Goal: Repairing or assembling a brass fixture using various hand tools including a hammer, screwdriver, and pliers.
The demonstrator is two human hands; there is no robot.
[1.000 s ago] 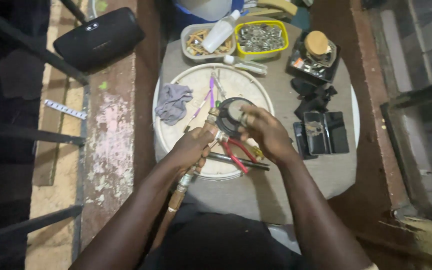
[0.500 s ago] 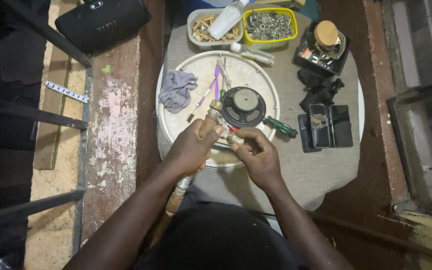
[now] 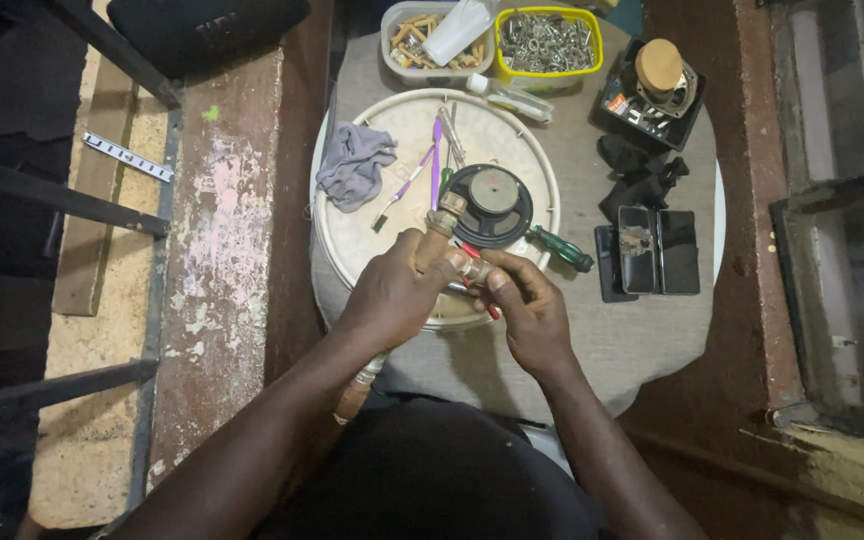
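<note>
Head view: a round grey tabletop (image 3: 642, 340) stands between a peeling wall ledge (image 3: 217, 250) and a barred window (image 3: 842, 240). A yellow tub of screws (image 3: 548, 42) sits at its far edge. Over the white round tray (image 3: 372, 245), the left hand (image 3: 392, 300) wraps a brass-tipped tool (image 3: 444, 218); the right hand (image 3: 527, 310) fingers pinch its small fitting (image 3: 474, 270).

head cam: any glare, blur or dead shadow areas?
Head view: sharp on both hands, left hand and right hand; no glare on the round white tray; left side and lower right corner fall into deep shadow; window frame edges bow slightly.
</note>
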